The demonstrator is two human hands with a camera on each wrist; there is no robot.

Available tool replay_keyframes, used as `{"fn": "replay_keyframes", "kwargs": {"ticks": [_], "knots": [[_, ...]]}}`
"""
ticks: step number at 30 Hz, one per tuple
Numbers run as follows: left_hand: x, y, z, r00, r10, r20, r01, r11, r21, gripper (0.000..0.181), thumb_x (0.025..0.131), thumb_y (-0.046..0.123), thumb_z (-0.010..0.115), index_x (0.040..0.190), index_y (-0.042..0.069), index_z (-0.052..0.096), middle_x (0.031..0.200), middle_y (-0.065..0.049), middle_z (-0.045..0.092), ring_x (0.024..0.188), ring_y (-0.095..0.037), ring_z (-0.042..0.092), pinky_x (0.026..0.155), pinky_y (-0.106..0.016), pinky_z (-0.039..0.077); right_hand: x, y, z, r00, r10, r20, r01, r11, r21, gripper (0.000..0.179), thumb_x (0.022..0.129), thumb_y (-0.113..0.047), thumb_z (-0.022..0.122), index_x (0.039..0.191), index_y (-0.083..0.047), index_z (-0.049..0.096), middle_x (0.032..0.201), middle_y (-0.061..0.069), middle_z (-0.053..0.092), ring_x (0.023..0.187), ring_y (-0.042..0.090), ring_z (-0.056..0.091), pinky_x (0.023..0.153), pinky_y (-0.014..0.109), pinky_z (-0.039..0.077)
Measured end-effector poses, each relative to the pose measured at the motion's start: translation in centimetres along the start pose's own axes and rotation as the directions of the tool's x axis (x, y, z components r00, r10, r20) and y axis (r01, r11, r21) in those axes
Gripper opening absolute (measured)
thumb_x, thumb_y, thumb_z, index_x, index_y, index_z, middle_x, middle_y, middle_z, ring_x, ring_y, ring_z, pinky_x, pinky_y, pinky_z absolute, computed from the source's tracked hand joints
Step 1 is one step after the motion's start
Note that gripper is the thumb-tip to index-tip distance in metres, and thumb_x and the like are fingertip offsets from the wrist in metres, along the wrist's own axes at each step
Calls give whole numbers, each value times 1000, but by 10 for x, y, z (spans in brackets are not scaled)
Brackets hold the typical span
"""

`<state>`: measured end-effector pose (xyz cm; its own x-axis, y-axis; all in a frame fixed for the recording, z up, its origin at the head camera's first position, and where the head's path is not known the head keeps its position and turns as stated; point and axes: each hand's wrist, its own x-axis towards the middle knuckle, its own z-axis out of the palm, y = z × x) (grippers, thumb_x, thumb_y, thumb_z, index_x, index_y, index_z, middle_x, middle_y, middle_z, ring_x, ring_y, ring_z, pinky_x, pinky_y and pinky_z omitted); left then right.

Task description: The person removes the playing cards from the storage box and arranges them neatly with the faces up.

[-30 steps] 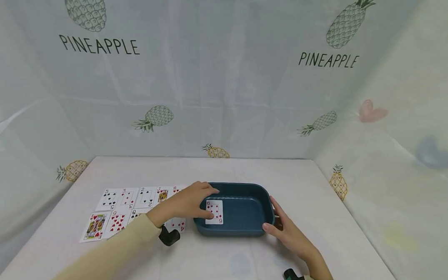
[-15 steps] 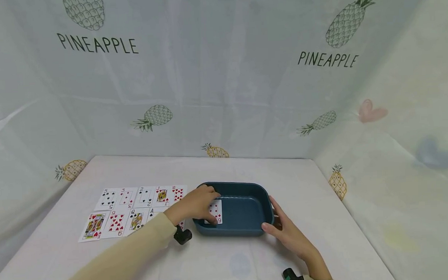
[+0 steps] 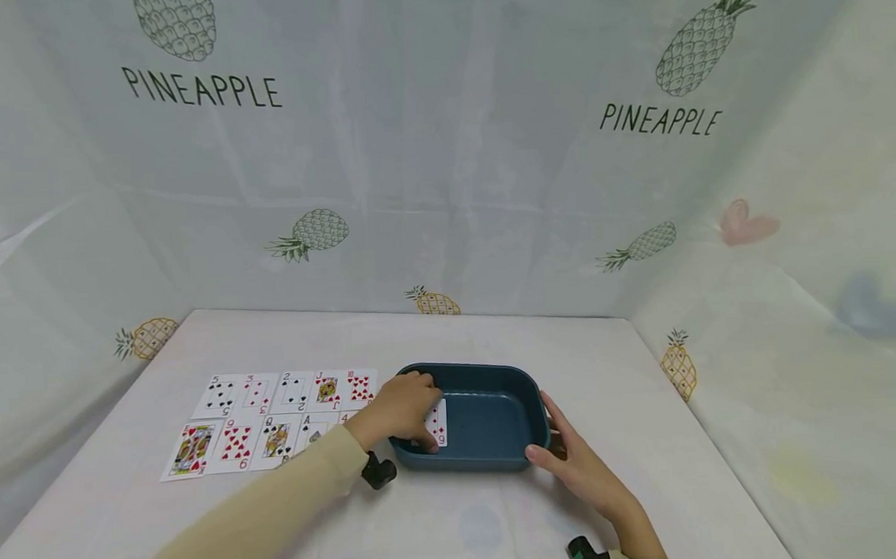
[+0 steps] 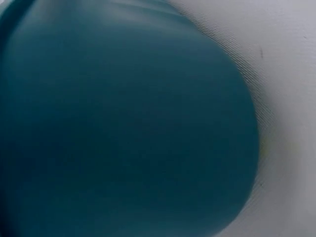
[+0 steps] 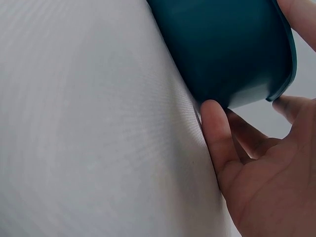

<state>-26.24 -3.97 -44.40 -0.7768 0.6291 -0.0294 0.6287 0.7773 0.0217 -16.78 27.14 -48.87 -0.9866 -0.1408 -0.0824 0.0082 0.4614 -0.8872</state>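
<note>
A dark teal rectangular tray (image 3: 492,423) stands on the white table; a six of diamonds (image 3: 439,422) lies face up at its left end. My left hand (image 3: 397,411) reaches over the tray's left rim, curled over this card and covering its left part. Its fingertips are hidden, so a pinch cannot be made out. At the tray's right end my right hand (image 3: 587,469) holds on, thumb at the near corner and fingers along the side. The right wrist view shows that hand (image 5: 276,182) against the tray's outer wall (image 5: 222,49). Only tray wall (image 4: 128,113) and cloth appear in the left wrist view.
Left of the tray lie two rows of face-up playing cards, among them a king of hearts (image 3: 191,449) and a jack (image 3: 327,391). The left forearm and hand cover part of the near row. Patterned cloth (image 3: 444,188) hangs behind the table.
My left hand has moved rightward, deeper into the tray, covering more of the six of diamonds. Cards formerly behind that arm now show. The right hand and the tray have stayed put.
</note>
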Motion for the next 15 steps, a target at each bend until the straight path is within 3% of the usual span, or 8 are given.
{"fn": "replay_keyframes", "kwargs": {"ticks": [7, 15], "knots": [[4, 2, -2, 1000, 3, 14, -3, 1000, 25, 85, 67, 66, 94, 131, 14, 74, 123, -4, 68, 107, -20, 60, 98, -37, 52, 0, 0, 0, 1000, 3, -7, -3, 1000, -5, 89, 102, -34, 71, 171, -38, 14, 161, 20, 41, 136, 32, 55, 109, 55, 48], [8, -1, 3, 1000, 21, -4, -21, 1000, -19, 83, 68, 65, 94, 135, 19, 73, 126, -1, 67, 106, -19, 60, 95, -38, 53, 0, 0, 0, 1000, 1, -2, -1, 1000, 0, 90, 102, -34, 71, 171, -37, 14, 161, 21, 40, 136, 32, 55, 109, 55, 48]]}}
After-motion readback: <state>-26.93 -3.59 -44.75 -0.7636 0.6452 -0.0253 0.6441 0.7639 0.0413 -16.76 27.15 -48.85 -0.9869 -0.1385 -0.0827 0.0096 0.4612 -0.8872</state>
